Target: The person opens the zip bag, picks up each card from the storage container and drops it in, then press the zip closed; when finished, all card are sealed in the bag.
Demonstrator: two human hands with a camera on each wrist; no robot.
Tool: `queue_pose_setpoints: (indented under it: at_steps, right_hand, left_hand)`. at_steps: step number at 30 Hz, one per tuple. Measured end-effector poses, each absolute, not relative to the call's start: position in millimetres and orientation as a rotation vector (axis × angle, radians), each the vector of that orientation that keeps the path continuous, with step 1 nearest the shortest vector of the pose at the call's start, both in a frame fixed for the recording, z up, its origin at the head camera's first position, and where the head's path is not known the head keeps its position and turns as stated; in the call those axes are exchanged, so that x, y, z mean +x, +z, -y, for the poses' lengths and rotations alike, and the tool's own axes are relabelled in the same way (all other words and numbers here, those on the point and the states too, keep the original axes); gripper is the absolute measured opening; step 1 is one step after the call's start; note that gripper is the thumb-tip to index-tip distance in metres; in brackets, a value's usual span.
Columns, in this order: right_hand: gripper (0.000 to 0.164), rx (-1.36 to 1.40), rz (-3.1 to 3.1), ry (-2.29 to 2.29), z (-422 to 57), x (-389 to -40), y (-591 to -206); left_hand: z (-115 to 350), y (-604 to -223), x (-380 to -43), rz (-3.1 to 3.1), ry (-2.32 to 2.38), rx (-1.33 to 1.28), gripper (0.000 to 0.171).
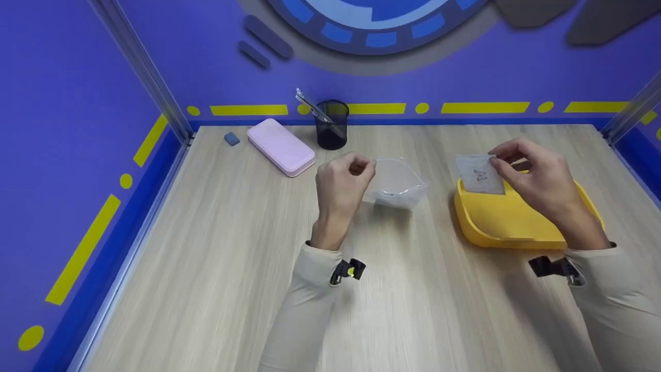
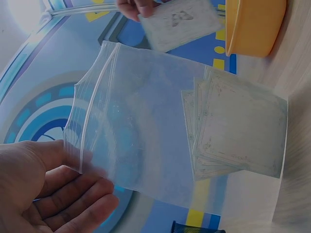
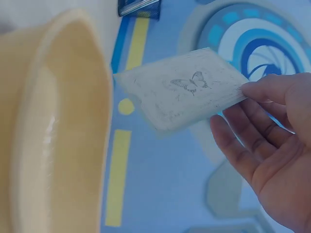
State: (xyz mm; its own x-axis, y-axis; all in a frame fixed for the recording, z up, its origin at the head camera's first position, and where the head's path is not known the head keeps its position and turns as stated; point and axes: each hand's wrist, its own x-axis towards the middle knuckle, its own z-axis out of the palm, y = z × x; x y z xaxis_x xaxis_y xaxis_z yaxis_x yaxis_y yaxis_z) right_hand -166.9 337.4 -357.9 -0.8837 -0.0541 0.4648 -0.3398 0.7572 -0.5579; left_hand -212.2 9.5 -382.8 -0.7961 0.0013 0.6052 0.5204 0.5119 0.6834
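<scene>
My left hand [image 1: 343, 181] pinches the upper corner of a clear zip bag [image 1: 397, 178] by its mouth, which gapes at the top. Inside the bag, several pale square cards [image 2: 240, 126] lie stacked at the bottom, plain in the left wrist view. Between thumb and fingers, my right hand [image 1: 539, 175] pinches a pale square card [image 1: 480, 175] printed with a small butterfly. That card hangs over the left rear rim of a yellow tray [image 1: 470, 232], apart from the bag. The tray's rear right part is hidden behind the right hand.
Behind the left hand lies a pink case [image 1: 281, 147], with a small blue eraser [image 1: 232, 139] to its left. A black mesh cup [image 1: 332, 126] holding pens stands near the back wall. Blue panels border the table [image 1: 217, 268] at the back and sides.
</scene>
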Motion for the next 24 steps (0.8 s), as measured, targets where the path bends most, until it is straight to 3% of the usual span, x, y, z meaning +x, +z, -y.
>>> queue_pose_setpoints:
  at_steps: [24]
  right_hand:
    - [0.02,0.507,2.107,1.103,-287,-140,-310]
  left_hand:
    - [-10,-383,-212,2.213,-1.242,-0.423,0.009]
